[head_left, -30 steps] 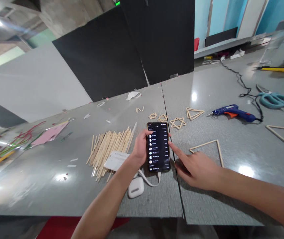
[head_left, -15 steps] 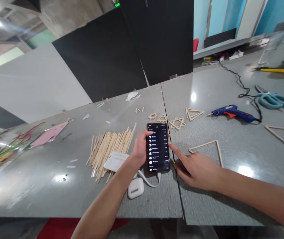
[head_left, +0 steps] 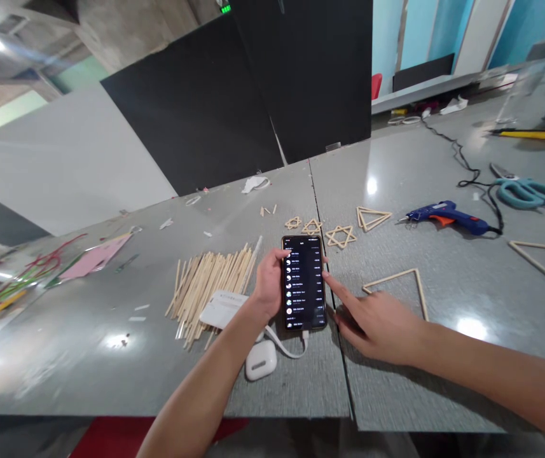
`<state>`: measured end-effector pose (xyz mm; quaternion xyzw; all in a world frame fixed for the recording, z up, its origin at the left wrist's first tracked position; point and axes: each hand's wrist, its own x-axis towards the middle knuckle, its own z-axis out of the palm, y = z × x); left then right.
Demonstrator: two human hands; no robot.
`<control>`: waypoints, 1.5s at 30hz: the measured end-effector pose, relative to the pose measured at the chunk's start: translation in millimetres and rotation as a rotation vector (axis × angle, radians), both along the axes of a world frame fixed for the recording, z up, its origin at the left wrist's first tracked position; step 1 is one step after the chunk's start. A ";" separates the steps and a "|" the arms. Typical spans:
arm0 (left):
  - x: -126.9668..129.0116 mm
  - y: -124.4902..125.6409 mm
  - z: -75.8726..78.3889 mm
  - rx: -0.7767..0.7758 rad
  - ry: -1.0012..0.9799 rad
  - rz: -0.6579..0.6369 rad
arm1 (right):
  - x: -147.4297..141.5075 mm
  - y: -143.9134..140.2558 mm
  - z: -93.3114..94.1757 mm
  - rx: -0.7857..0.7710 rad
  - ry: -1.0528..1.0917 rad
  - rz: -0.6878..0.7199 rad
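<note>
A smartphone (head_left: 304, 283) with a dark list on its screen is gripped by my left hand (head_left: 269, 285), the thumb over the screen's upper left edge. Fingertips show at the phone's right side. My right hand (head_left: 372, 321) has its index finger stretched out to the phone's right edge, with the other fingers partly bent and nothing held. A white cable (head_left: 285, 348) plugs into the phone's lower end and runs toward a white power bank (head_left: 223, 310), partly behind my left forearm. A white earphone case (head_left: 261, 360) lies below the phone.
Left of the phone lies a pile of wooden sticks (head_left: 208, 280). Beyond it are small stick stars (head_left: 341, 236) and a stick triangle (head_left: 372, 218). A blue glue gun (head_left: 446, 216) with its cord, scissors (head_left: 524, 191) and a yellow cutter (head_left: 530, 134) lie to the right.
My left thumb has drawn back slightly toward the phone's left edge. The right hand and the phone stay almost where they were.
</note>
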<state>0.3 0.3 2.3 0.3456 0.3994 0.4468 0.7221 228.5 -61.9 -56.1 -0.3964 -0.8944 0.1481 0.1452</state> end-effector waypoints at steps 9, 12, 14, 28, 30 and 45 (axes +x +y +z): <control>-1.6 -0.8 -1.7 0.000 0.000 -0.025 | -0.7 -0.8 3.7 0.015 -0.033 -0.013; -3.1 -0.8 -2.1 -0.002 -0.013 -0.038 | -1.9 -1.1 6.1 0.008 -0.051 -0.016; -4.2 -0.6 -2.1 -0.001 -0.023 -0.050 | -2.3 -1.3 7.4 0.002 -0.056 -0.016; -4.1 -0.9 0.7 0.033 -0.054 -0.087 | -1.5 -1.3 8.7 -0.005 -0.085 -0.014; -3.9 -1.0 1.6 0.033 -0.044 -0.082 | -1.0 -1.3 7.5 -0.004 -0.069 -0.013; -4.0 -0.6 0.8 0.019 -0.060 -0.079 | 0.4 -0.9 2.8 0.020 -0.024 -0.007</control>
